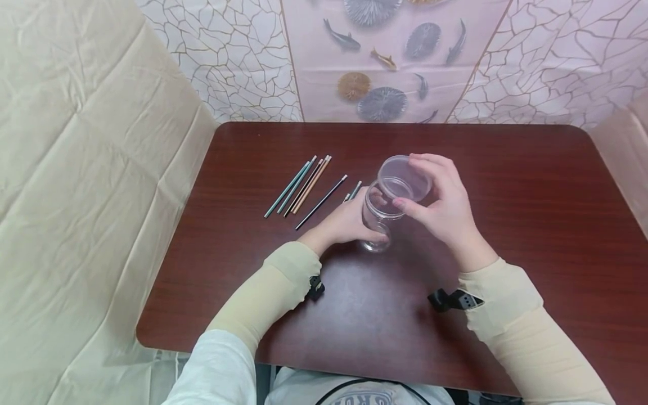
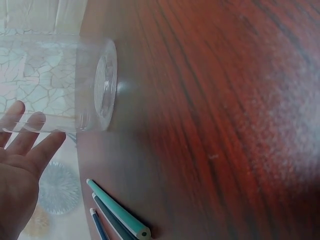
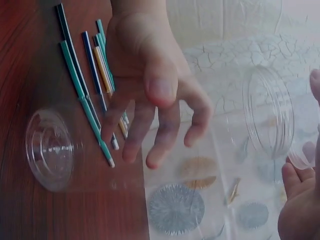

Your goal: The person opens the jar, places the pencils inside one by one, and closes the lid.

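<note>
A clear plastic jar (image 1: 383, 216) stands over the table, raised or upright I cannot tell, with my left hand (image 1: 349, 220) gripping its side. In the right wrist view the left thumb lies on the near side of the jar (image 3: 270, 112), and the fingers (image 3: 159, 135) show through the wall. My right hand (image 1: 448, 211) holds a round translucent lid (image 1: 405, 179) by its edge, thumb below and fingers above. The lid is tilted over the jar's mouth, partly overlapping it in the head view. No contents show inside the jar.
Several pencils (image 1: 302, 188) in teal, black and tan lie at the left-middle of the brown table (image 1: 531, 225). A dark pencil (image 1: 321, 202) lies apart, nearer the left hand. More pencils (image 1: 355, 190) lie partly hidden behind that hand. A patterned cloth (image 1: 324, 95) hangs behind.
</note>
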### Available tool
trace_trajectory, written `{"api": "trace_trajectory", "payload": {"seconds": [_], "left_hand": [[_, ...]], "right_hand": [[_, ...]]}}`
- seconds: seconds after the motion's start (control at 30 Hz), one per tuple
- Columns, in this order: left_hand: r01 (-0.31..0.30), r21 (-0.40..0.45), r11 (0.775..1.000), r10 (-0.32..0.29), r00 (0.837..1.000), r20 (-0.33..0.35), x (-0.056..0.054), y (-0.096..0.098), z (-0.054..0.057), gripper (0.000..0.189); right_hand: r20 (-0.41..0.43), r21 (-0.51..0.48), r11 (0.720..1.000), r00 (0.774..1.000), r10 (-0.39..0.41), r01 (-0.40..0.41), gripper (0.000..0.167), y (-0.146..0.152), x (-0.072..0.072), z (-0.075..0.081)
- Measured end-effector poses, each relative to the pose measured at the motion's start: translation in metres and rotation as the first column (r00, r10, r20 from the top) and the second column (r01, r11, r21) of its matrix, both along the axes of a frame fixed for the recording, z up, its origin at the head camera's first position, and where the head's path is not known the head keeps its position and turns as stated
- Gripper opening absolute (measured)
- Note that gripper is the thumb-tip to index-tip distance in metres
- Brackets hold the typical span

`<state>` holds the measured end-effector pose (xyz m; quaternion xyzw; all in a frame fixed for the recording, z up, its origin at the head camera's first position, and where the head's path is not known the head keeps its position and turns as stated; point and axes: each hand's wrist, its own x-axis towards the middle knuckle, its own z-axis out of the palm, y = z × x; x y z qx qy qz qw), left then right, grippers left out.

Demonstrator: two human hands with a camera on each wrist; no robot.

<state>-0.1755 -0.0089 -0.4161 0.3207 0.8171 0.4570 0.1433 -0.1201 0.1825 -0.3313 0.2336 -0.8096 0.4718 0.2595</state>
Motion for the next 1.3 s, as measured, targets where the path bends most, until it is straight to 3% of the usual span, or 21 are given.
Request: {"api": "trace_trajectory", "payload": {"seconds": [0.2,0.37,0.57,0.7,1.1,1.3], "left_hand": [[-0.003,0.008,1.0,0.003,1.0,0.002,0.0,0.001,-0.001,0.091],[-0.002,0.016,1.0,0.002,1.0,-0.028,0.0,0.001,-0.003,0.09],[0.003,0.023,1.0,-0.002,0.999,-0.046,0.0,0.002,-0.005,0.087],[0.005,0.015,1.0,-0.004,0.998,-0.056,0.0,0.002,-0.004,0.087],[0.013,0.014,1.0,-0.013,0.998,-0.06,-0.001,0.0,-0.002,0.088],[0.014,0.004,1.0,-0.014,0.998,-0.059,0.0,0.0,-0.002,0.088]], "right_hand": [[0.011,-0.164,0.986,1.0,0.0,0.002,0.06,0.007,0.0,-0.005],[0.01,-0.159,0.987,1.0,-0.021,0.022,0.056,0.015,0.0,-0.007],[0.054,-0.134,0.98,0.988,-0.144,0.15,0.048,0.031,0.0,-0.013],[0.105,-0.12,0.964,0.968,-0.227,0.239,0.042,0.044,0.0,-0.02],[0.159,-0.01,0.922,0.911,-0.38,0.386,0.032,0.072,-0.002,-0.042],[0.229,0.068,0.881,0.852,-0.47,0.468,0.033,0.085,-0.003,-0.052]]}}
